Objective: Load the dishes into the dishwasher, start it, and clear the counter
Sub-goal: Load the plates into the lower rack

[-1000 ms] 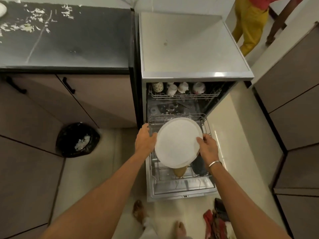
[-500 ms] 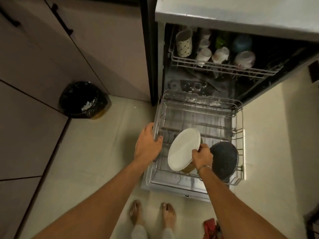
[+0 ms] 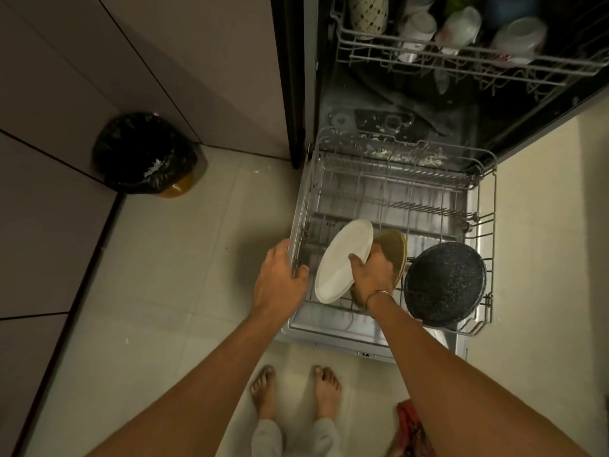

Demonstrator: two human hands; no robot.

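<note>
The dishwasher's lower rack (image 3: 428, 166) is pulled out over the open door. My right hand (image 3: 370, 275) grips a white plate (image 3: 339, 262) by its rim and holds it on edge, tilted, at the rack's front left. Right behind it an olive plate (image 3: 395, 249) stands on edge. A dark speckled plate (image 3: 445, 282) leans at the front right. My left hand (image 3: 280, 278) clasps the left rim of the rack. The upper rack (image 3: 461, 64) carries several cups and mugs.
A black-lined waste bin (image 3: 145, 153) stands on the tiled floor at the left, against the cabinet fronts. My bare feet (image 3: 293, 390) are just in front of the open door. A red cloth (image 3: 412, 427) lies on the floor at the lower right.
The view has dropped closer to the rack. My right hand has lowered the white plate from above the rack into its front left, turning it from flat to on edge.
</note>
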